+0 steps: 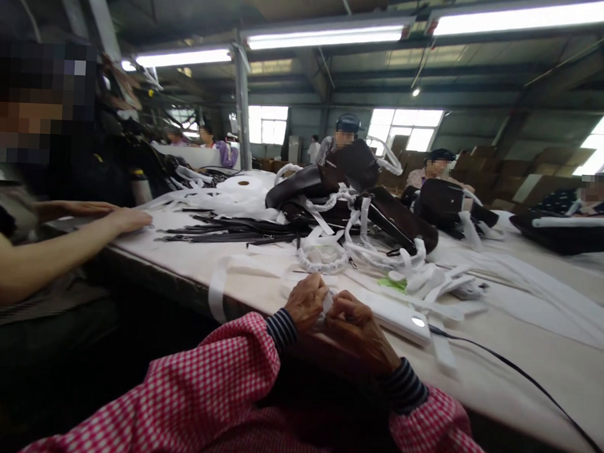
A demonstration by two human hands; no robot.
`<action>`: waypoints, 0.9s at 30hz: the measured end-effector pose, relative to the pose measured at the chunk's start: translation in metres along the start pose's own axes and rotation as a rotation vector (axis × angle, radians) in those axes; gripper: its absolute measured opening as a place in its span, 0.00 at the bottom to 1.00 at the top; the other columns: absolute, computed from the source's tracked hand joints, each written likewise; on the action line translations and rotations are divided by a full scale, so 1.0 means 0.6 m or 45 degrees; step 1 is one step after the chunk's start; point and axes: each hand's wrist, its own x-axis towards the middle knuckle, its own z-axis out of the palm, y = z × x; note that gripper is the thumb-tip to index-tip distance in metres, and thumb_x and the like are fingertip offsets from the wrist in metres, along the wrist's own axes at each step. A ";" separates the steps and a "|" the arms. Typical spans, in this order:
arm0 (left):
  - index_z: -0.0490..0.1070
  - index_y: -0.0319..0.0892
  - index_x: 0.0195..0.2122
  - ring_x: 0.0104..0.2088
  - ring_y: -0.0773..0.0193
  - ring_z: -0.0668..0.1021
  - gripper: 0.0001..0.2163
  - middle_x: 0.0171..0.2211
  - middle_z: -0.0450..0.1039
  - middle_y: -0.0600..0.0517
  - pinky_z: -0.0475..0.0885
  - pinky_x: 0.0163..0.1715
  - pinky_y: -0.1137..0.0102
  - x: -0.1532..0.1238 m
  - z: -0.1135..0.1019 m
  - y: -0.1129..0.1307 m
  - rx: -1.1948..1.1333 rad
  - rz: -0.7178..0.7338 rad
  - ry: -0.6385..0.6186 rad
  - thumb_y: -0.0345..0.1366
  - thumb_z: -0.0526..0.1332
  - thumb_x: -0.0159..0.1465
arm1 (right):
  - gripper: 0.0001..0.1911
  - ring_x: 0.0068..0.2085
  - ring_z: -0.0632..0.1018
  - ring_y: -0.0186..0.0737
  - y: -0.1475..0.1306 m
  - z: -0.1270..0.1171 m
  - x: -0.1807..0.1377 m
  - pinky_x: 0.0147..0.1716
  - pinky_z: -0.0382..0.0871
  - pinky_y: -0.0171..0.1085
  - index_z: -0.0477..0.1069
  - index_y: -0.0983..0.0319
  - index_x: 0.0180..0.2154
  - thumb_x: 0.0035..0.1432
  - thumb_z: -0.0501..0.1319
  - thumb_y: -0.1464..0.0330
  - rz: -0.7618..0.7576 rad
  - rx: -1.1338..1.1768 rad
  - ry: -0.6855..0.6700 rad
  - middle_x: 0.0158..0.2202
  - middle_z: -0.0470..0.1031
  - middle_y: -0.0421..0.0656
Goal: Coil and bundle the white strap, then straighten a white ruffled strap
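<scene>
My left hand point(306, 301) and my right hand point(356, 322) are close together at the table's near edge, fingers pinched. Between them shows a small bit of white strip point(327, 302), gripped from both sides; most of it is hidden by the fingers. Just beyond the right hand lies a long white device point(401, 317) with a black cable point(506, 359) running off to the right. A loose white band point(219, 290) loops over the table edge left of my hands. Ahead sits a ring of gathered white strip point(323, 261).
Dark leather bags point(352, 165) with white-wrapped handles are heaped mid-table. Black zipper strips point(232, 230) and a white roll point(244, 184) lie to the left. A co-worker's hand point(132, 220) rests on the table at left. Other people sit across the table point(525, 383).
</scene>
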 end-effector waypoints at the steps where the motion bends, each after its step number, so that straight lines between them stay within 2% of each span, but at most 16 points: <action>1: 0.60 0.45 0.28 0.30 0.62 0.71 0.09 0.25 0.67 0.56 0.63 0.34 0.68 -0.002 0.000 -0.001 -0.017 -0.004 0.024 0.32 0.54 0.67 | 0.13 0.36 0.67 0.40 0.001 0.001 -0.001 0.37 0.59 0.39 0.72 0.61 0.27 0.60 0.67 0.62 -0.006 -0.016 0.007 0.35 0.65 0.41; 9: 0.59 0.45 0.29 0.27 0.63 0.73 0.09 0.22 0.66 0.56 0.67 0.32 0.69 -0.014 0.010 0.004 -0.184 -0.030 0.176 0.32 0.52 0.67 | 0.17 0.36 0.68 0.42 -0.004 0.007 -0.003 0.36 0.61 0.40 0.68 0.60 0.27 0.63 0.64 0.58 -0.028 -0.154 -0.032 0.36 0.66 0.43; 12: 0.61 0.45 0.29 0.27 0.63 0.73 0.08 0.23 0.67 0.56 0.67 0.32 0.69 -0.021 0.007 0.016 -0.227 0.032 0.175 0.33 0.54 0.67 | 0.22 0.33 0.69 0.42 -0.010 0.006 -0.003 0.34 0.63 0.40 0.69 0.60 0.27 0.66 0.59 0.52 0.103 -0.182 0.005 0.33 0.67 0.43; 15: 0.64 0.44 0.30 0.29 0.63 0.73 0.07 0.24 0.68 0.55 0.66 0.32 0.69 -0.023 -0.004 0.025 -0.232 0.101 0.158 0.34 0.57 0.66 | 0.23 0.28 0.67 0.40 -0.009 0.006 0.001 0.29 0.62 0.39 0.68 0.60 0.27 0.61 0.62 0.48 0.273 -0.116 0.064 0.25 0.66 0.41; 18: 0.67 0.43 0.30 0.32 0.62 0.74 0.06 0.28 0.71 0.53 0.67 0.34 0.68 -0.030 -0.017 0.026 -0.210 0.150 0.137 0.35 0.60 0.65 | 0.19 0.27 0.66 0.39 -0.003 0.008 0.005 0.27 0.61 0.37 0.69 0.60 0.32 0.53 0.69 0.53 0.278 -0.068 0.120 0.25 0.65 0.37; 21: 0.69 0.42 0.33 0.36 0.61 0.75 0.06 0.33 0.73 0.52 0.68 0.38 0.67 -0.055 -0.025 0.017 -0.200 0.209 0.064 0.38 0.61 0.66 | 0.16 0.29 0.68 0.39 0.001 0.010 0.008 0.28 0.62 0.37 0.75 0.61 0.38 0.55 0.68 0.55 0.239 -0.018 0.089 0.29 0.68 0.39; 23: 0.70 0.43 0.38 0.38 0.60 0.76 0.06 0.36 0.74 0.52 0.70 0.41 0.66 -0.077 -0.026 0.003 -0.160 0.245 -0.003 0.38 0.64 0.65 | 0.15 0.31 0.69 0.41 0.001 0.012 0.008 0.31 0.63 0.38 0.78 0.62 0.33 0.56 0.67 0.56 0.168 -0.057 0.083 0.31 0.69 0.42; 25: 0.69 0.44 0.44 0.43 0.58 0.77 0.12 0.42 0.74 0.50 0.72 0.46 0.64 -0.094 -0.023 -0.014 -0.063 0.322 -0.045 0.33 0.66 0.61 | 0.14 0.33 0.70 0.41 0.001 0.014 0.006 0.33 0.63 0.38 0.76 0.62 0.27 0.56 0.67 0.58 0.132 -0.060 0.114 0.31 0.69 0.43; 27: 0.68 0.45 0.50 0.50 0.55 0.76 0.18 0.48 0.74 0.49 0.72 0.52 0.62 -0.101 -0.015 -0.029 0.064 0.420 -0.037 0.27 0.65 0.58 | 0.12 0.32 0.69 0.40 0.001 0.016 0.003 0.31 0.62 0.37 0.75 0.62 0.27 0.55 0.67 0.60 0.175 0.034 0.152 0.29 0.69 0.42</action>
